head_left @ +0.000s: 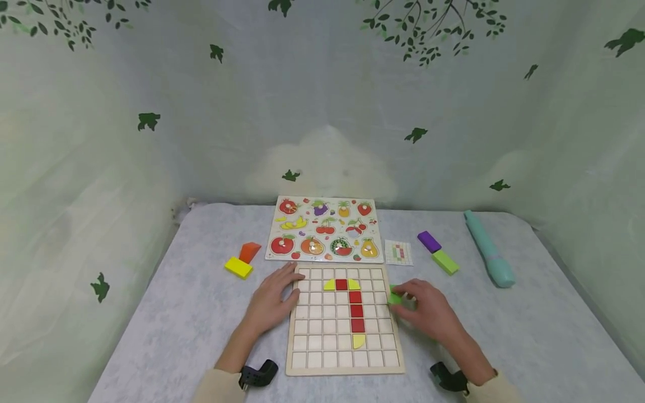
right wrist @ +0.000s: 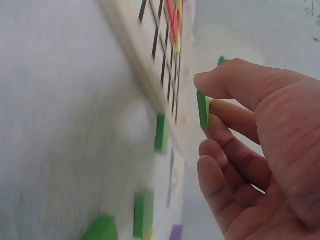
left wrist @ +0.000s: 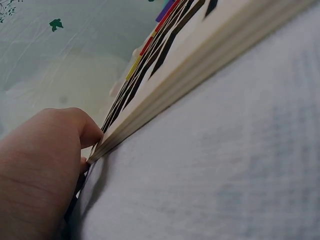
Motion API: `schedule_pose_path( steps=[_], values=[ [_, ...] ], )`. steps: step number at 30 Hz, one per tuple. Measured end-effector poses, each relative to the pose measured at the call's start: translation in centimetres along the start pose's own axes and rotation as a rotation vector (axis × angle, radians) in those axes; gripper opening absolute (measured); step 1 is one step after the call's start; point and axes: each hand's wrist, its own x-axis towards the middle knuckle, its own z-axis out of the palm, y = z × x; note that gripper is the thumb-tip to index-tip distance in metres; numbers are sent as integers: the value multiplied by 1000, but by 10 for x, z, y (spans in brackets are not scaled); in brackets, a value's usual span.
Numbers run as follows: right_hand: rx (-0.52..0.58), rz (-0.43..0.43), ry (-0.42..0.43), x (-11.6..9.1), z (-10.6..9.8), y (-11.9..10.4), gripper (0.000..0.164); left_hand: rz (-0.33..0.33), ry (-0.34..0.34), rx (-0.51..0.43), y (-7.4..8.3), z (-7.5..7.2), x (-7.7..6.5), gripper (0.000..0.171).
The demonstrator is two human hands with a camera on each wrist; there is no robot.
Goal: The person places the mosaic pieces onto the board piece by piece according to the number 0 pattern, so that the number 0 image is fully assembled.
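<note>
A wooden grid board point(head_left: 322, 371) lies flat on the table. Several red squares point(head_left: 356, 311) and 3 yellow rounded pieces point(head_left: 359, 341) form a hooked line in its cells. At the board's upper left edge, my left hand point(head_left: 272, 299) rests with fingers fairly straight, and its thumb point(left wrist: 90, 131) touches the frame in the left wrist view. Just beyond the right edge, my right hand point(head_left: 425, 308) pinches a small green block point(right wrist: 202, 109) between thumb and index finger, the other fingers loosely bent. Another green block point(right wrist: 161, 134) lies beside the board.
Behind the board is a fruit puzzle point(head_left: 325, 228), with a small pattern card point(head_left: 398, 253) to its right. Orange point(head_left: 249, 252) and yellow blocks point(head_left: 238, 268) lie left; purple point(head_left: 429, 242) and light green blocks point(head_left: 445, 262) lie right, near a teal bottle-like object point(head_left: 489, 249).
</note>
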Motion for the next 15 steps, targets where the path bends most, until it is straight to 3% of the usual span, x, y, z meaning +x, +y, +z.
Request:
schedule_pose_path(
  steps=[6, 10, 15],
  values=[
    [43, -39, -3, -4, 9, -17, 29, -10, -20, 17, 0, -1, 2, 35],
    [57, -119, -30, -8, 20, -29, 28, -12, -22, 13, 0, -2, 1, 34],
    [82, -183, -131, -13, 32, -47, 27, 7, -8, 14, -2, -2, -1, 35]
  ],
)
